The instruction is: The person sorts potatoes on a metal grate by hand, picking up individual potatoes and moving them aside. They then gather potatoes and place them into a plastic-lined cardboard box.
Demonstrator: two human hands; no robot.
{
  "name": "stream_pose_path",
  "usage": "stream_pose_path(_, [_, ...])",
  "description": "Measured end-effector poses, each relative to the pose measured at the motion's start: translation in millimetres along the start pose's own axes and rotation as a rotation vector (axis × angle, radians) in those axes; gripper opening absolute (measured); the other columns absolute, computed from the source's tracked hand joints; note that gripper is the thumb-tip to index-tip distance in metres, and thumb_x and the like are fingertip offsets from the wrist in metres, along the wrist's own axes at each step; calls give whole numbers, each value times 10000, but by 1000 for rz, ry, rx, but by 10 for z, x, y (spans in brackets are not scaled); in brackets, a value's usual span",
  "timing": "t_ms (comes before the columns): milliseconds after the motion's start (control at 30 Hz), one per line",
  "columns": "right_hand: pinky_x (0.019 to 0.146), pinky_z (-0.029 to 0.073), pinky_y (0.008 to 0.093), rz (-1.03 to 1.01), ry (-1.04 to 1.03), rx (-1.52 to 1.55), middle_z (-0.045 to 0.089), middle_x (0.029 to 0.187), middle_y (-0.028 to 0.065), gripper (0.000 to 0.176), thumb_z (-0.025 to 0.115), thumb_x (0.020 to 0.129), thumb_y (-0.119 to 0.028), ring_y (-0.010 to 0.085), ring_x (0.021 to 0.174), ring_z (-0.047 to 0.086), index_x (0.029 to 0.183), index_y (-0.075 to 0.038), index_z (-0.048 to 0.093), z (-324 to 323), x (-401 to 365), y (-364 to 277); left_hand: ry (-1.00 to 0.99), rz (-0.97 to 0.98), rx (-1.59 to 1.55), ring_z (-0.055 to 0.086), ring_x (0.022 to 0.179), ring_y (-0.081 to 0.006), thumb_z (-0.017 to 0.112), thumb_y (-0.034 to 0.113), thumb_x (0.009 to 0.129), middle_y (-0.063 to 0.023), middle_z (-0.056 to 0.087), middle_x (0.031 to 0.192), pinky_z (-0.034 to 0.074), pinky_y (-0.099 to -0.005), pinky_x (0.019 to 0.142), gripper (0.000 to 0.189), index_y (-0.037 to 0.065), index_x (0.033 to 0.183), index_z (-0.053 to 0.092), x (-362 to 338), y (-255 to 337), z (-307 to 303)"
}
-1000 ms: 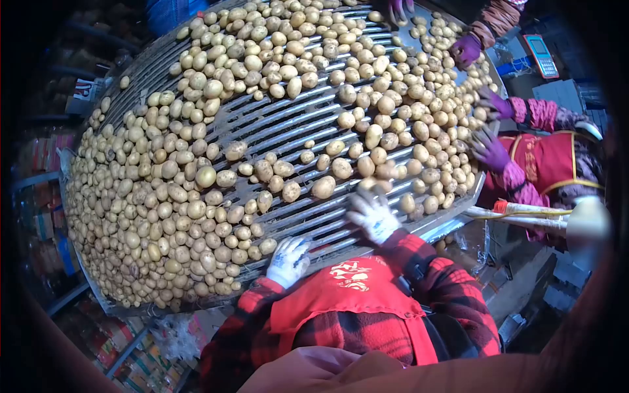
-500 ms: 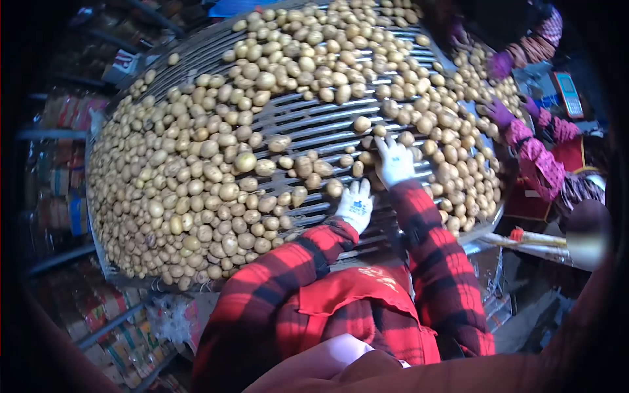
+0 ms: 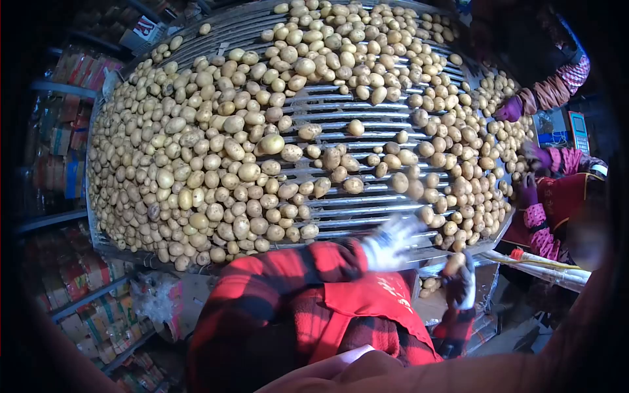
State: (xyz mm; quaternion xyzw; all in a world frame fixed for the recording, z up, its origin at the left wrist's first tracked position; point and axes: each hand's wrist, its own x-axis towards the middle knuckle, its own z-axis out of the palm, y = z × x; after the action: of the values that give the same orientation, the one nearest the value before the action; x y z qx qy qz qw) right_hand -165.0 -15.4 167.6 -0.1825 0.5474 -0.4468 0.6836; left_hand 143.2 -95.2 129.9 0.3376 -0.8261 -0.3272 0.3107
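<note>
Head view, one frame, fisheye edges dark. We look down on a slatted metal worktop [image 3: 350, 209] covered in loose potatoes [image 3: 196, 177]. They lie thickest far out to the left of both hands, and in a second band beyond the right hand.

Left hand [image 3: 392, 243]: white glove, motion-blurred. It sits over the near rim of the worktop, fingers loosely spread. We see nothing held in it. The closest tubers lie just past its fingertips on the bars. Its red checked sleeve [image 3: 288, 268] runs back towards the camera.

Right hand [image 3: 462, 287]: dark-palmed glove, below and outside the near rim, lower than the left hand and apart from it. The fingers are curled round a single potato [image 3: 453, 263], which shows at the top of the fist. More tubers [image 3: 426, 285] lie under the rim, between the two hands.

Between the arms we note a red apron [image 3: 367, 295] with pale print.

Beyond the right hand, at the far edge, other people are at work. We count three purple-gloved hands: one [image 3: 510, 109] at the pile's edge, one [image 3: 538, 157] nearer, one [image 3: 527, 191] closest to us. A keypad device [image 3: 578, 131] stands behind them, and a pale stick [image 3: 547, 263] lies just outside our right hand.

Far left of the left hand are stacked cartons [image 3: 62, 157], too blurred to read.
</note>
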Motion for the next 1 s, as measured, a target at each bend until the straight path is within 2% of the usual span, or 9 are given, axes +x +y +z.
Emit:
stream_pose_path(100, [919,546,376,-62,299,-82,610,1307,126,628,721,898,-210,258,1131,637,1457,-70,471,-461,-235,71,160,-287,334,496,1294,-365,701,296,792,-160,566,1333,351,-572,1101,514,132,1274,627,-354,-554,-501])
stream_pose_path(200, [991,495,367,-200,532,-1584,615,1284,122,462,687,884,-76,245,1146,614,1330,-6,588,-997,-70,445,249,-567,957,482,1313,-339,646,190,797,-136,542,1400,360,-586,1067,522,166,1317,609,-737,-1153,-1422])
stream_pose_path(300, [1022,461,349,-233,421,-700,638,1306,141,480,641,900,-55,226,1157,598,1373,0,576,-84,269,434,37,-767,1005,460,1350,-346,671,229,838,-99,435,1527,324,-614,1110,641,257,1453,496,-1172,-1765,-2005])
stream_pose_path(400, [997,478,317,-384,103,-849,652,1264,121,460,622,933,-77,193,1119,620,1382,12,580,738,708,605,-35,-916,905,483,1319,-330,702,213,827,-78,464,1487,409,-575,1055,660,279,1450,495,-922,-1713,-2055])
stream_pose_path(533, [1038,486,397,182,-314,200,522,1450,123,557,619,999,-214,237,1196,618,1503,-54,440,1765,809,607,548,-634,-74,647,1090,-383,771,326,882,-201,629,1242,533,-455,954,636,89,1418,525,-592,-1049,-1338])
stream_pose_path(600, [1019,515,427,-33,-507,119,493,1480,133,568,582,1033,-322,259,1193,627,1514,-70,415,1822,796,716,210,-457,-192,604,1202,-376,756,270,883,-199,599,1329,486,-457,1030,613,84,1425,536,-401,-337,-963])
stream_pose_path(667, [1008,540,438,397,-509,718,524,1451,142,565,598,1030,-324,264,1226,614,1500,-70,416,1568,891,915,23,-204,105,570,1257,-375,741,272,878,-189,582,1374,436,-465,1092,608,101,1427,543,-388,-147,-838])
stream_pose_path(800, [1000,546,383,-562,-553,-363,608,1339,102,595,727,954,-225,251,1149,668,1456,-56,456,986,411,954,-216,-499,477,437,1396,-368,696,320,884,-202,479,1502,353,-475,1148,665,60,1464,501,-146,-705,-1185])
stream_pose_path(1000, [1039,525,399,-516,-220,-160,596,1356,186,462,577,955,-8,299,1246,620,1407,-15,483,614,-739,1155,-228,-479,1061,331,1420,-474,576,516,934,-163,354,1586,342,-622,1109,736,250,1576,333,-395,-1616,-831])
